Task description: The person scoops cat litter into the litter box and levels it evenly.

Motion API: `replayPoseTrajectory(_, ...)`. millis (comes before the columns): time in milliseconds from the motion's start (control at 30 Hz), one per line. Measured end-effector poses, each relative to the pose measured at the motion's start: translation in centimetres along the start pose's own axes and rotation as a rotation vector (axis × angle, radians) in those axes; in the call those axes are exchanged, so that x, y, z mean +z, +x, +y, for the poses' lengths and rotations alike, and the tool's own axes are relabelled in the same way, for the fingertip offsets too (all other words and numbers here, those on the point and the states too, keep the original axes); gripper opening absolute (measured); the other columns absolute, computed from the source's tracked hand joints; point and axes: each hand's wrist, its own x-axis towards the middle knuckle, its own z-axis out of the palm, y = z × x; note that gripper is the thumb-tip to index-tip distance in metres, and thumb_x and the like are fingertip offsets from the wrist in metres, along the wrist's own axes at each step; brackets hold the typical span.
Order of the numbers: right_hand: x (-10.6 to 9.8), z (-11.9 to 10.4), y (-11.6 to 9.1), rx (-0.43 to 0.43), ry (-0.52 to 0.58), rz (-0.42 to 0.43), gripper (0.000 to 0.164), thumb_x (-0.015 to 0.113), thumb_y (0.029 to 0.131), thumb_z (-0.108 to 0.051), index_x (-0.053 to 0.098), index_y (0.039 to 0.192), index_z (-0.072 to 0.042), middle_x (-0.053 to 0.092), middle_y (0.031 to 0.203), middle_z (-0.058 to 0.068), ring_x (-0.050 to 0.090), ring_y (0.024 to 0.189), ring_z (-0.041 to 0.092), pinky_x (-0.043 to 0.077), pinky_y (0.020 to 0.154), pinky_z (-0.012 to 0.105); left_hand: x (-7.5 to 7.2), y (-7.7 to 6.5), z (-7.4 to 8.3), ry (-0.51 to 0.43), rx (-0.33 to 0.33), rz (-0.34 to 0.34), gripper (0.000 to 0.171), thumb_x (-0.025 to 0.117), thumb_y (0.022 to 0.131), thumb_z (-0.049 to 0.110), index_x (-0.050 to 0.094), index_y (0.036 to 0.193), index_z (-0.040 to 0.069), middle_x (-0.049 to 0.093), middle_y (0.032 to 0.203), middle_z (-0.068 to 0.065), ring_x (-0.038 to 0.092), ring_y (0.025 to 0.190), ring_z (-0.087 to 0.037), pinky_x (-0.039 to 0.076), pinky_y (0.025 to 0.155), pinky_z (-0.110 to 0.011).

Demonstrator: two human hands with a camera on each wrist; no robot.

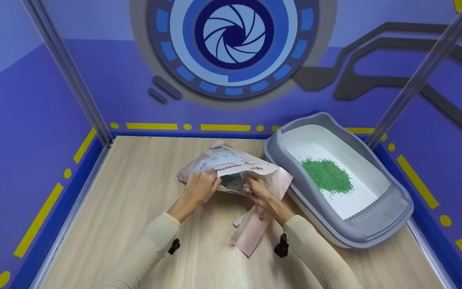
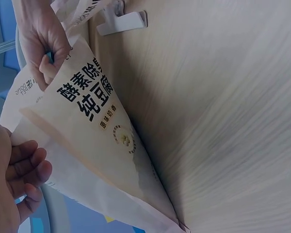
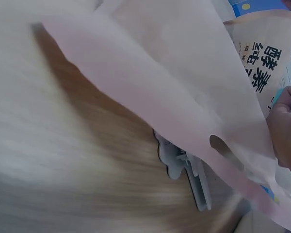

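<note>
A pale pink and white printed litter bag [image 1: 231,158] lies on the table with its mouth facing me and green granules [image 1: 227,180] inside. My left hand [image 1: 203,186] grips the left edge of the mouth; its curled fingers [image 2: 29,167] show in the left wrist view. At the mouth's right side, my right hand [image 1: 258,188] holds a teal-blue item [image 3: 277,95], mostly hidden by fingers and bag, so its kind is unclear. A torn-looking pink flap [image 1: 251,233] of the bag hangs below the right hand. Under it lies a grey bag clip [image 3: 196,182].
To the right stands a grey and white litter box [image 1: 375,218], with a heap of green granules [image 1: 327,176] on its white floor. Blue-purple panels [image 1: 106,80] wall the wooden table [image 1: 134,168] at the back and sides.
</note>
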Motion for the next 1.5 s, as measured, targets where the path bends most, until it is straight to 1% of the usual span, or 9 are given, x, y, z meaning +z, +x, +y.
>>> replayPoseTrajectory(133, -0.2, -0.1, -1.1, -0.007, -0.111, 0.025, 0.015, 0.039, 0.108, -0.006, 0.044, 0.094, -0.008, 0.042, 0.076, -0.002, 0.03, 0.05, -0.001, 0.027, 0.045, 0.012, -0.2, 0.1, 0.2, -0.006, -0.048, -0.019, 0.035, 0.063, 0.096, 0.021, 0.057, 0.064, 0.008, 0.057, 0.06, -0.004, 0.053, 0.052, -0.021, 0.046, 0.046, -0.041)
replayPoseTrajectory(300, -0.4, -0.3, -2.7, -0.015, -0.2, 0.007, 0.016, 0.043, 0.109, -0.011, 0.047, 0.093, -0.008, 0.045, 0.076, -0.005, 0.031, 0.049, -0.004, 0.025, 0.045, 0.012, -0.4, 0.3, 0.2, -0.004, -0.062, -0.036, 0.035, 0.063, 0.096, 0.021, 0.057, 0.064, 0.008, 0.044, 0.059, 0.001, 0.039, 0.054, -0.015, 0.039, 0.045, -0.036)
replayPoseTrajectory(467, -0.9, -0.5, -5.5, 0.016, -0.172, -0.052, 0.017, 0.045, 0.109, -0.014, 0.053, 0.095, -0.01, 0.046, 0.076, -0.006, 0.032, 0.052, -0.004, 0.025, 0.047, 0.012, -0.6, 0.4, 0.3, -0.021, -0.079, -0.053, 0.034, 0.062, 0.097, 0.02, 0.059, 0.066, 0.007, 0.034, 0.061, 0.004, 0.035, 0.057, -0.013, 0.032, 0.048, -0.03)
replayPoseTrajectory(567, -1.3, -0.4, -7.0, 0.043, -0.172, -0.022, 0.016, 0.047, 0.109, -0.018, 0.055, 0.096, -0.012, 0.047, 0.075, -0.007, 0.034, 0.05, -0.003, 0.028, 0.046, 0.012, -0.5, 0.6, 0.2, -0.051, -0.101, -0.06, 0.033, 0.061, 0.098, 0.02, 0.061, 0.067, 0.007, 0.035, 0.061, 0.003, 0.037, 0.057, -0.014, 0.03, 0.05, -0.029)
replayPoseTrajectory(700, -1.7, 0.1, -8.3, 0.057, -0.133, 0.059, 0.018, 0.05, 0.107, -0.017, 0.057, 0.092, -0.013, 0.047, 0.073, -0.008, 0.036, 0.05, -0.003, 0.029, 0.045, 0.011, -0.2, 0.6, 0.2, -0.064, -0.112, -0.032, 0.035, 0.061, 0.097, 0.02, 0.06, 0.065, 0.007, 0.049, 0.059, -0.001, 0.046, 0.055, -0.017, 0.04, 0.048, -0.036)
replayPoseTrajectory(800, -1.9, 0.3, -8.9, 0.051, -0.07, 0.071, 0.021, 0.048, 0.107, -0.013, 0.056, 0.088, -0.012, 0.048, 0.074, -0.007, 0.036, 0.052, -0.004, 0.029, 0.044, 0.009, -0.2, 0.6, 0.3, -0.059, -0.106, -0.012, 0.036, 0.061, 0.097, 0.02, 0.058, 0.063, 0.007, 0.055, 0.06, -0.003, 0.048, 0.055, -0.018, 0.046, 0.049, -0.042)
replayPoseTrajectory(967, -2.5, -0.1, -10.1, 0.036, -0.042, 0.033, 0.021, 0.045, 0.108, -0.011, 0.057, 0.09, -0.01, 0.048, 0.073, -0.006, 0.036, 0.052, -0.004, 0.029, 0.045, 0.009, -0.2, 0.6, 0.3, -0.058, -0.102, -0.007, 0.038, 0.06, 0.097, 0.019, 0.055, 0.061, 0.008, 0.042, 0.059, 0.002, 0.038, 0.055, -0.015, 0.039, 0.045, -0.036)
replayPoseTrajectory(1167, -2.7, -1.8, -12.3, 0.055, -0.077, 0.032, 0.019, 0.048, 0.107, -0.01, 0.06, 0.092, -0.007, 0.048, 0.071, -0.005, 0.036, 0.051, -0.004, 0.03, 0.044, 0.009, -0.1, 0.5, 0.3, -0.07, -0.096, -0.01, 0.039, 0.06, 0.096, 0.019, 0.053, 0.06, 0.008, 0.036, 0.06, 0.004, 0.033, 0.055, -0.015, 0.028, 0.046, -0.031)
replayPoseTrajectory(1500, -2.3, -7.4, -17.0, 0.076, -0.131, 0.034, 0.02, 0.051, 0.106, -0.014, 0.065, 0.093, -0.007, 0.053, 0.07, -0.005, 0.036, 0.049, -0.005, 0.028, 0.043, 0.01, 0.1, 0.4, 0.5, -0.044, -0.096, 0.008, 0.037, 0.061, 0.095, 0.021, 0.057, 0.06, 0.007, 0.056, 0.058, -0.004, 0.044, 0.051, -0.018, 0.043, 0.045, -0.042)
